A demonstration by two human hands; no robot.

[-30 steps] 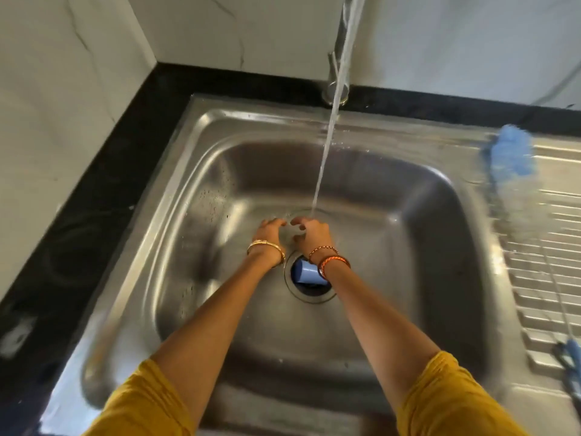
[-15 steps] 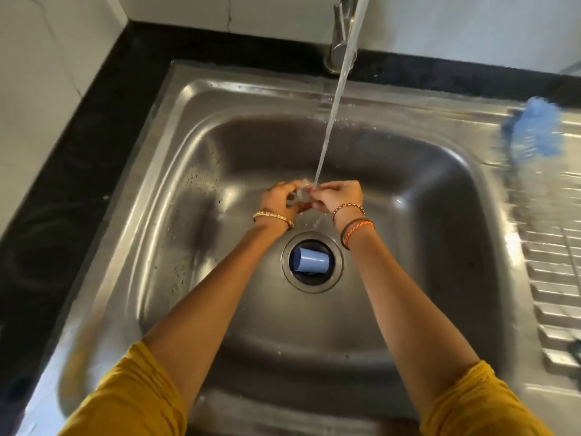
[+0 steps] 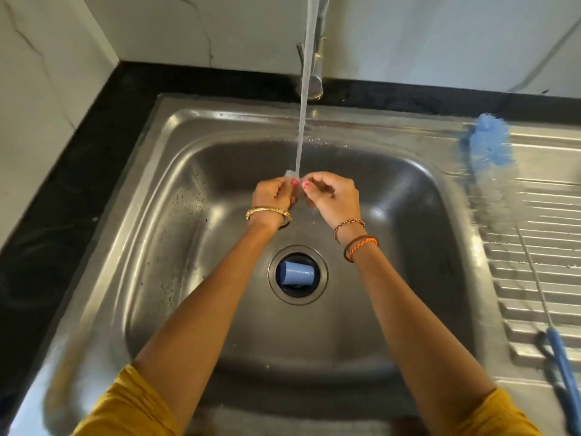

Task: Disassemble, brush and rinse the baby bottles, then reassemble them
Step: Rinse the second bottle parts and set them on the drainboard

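I hold both my hands together over the middle of the steel sink (image 3: 176, 196), under the stream of water (image 3: 302, 121) that runs from the tap (image 3: 316, 73). My left hand (image 3: 273, 196) and my right hand (image 3: 333, 198) each pinch a small clear piece (image 3: 290, 175) between thumb and fingertips, right where the stream lands; it is too small and see-through for me to tell which part of a bottle it is. Below my wrists a blue cap (image 3: 297, 273) lies on its side in the drain opening (image 3: 298, 302). On the ribbed drainboard (image 3: 547, 278) to my right lies the bottle brush (image 3: 490, 143), blue tuft toward the wall, blue handle toward me. A black counter (image 3: 78, 171) borders the sink.
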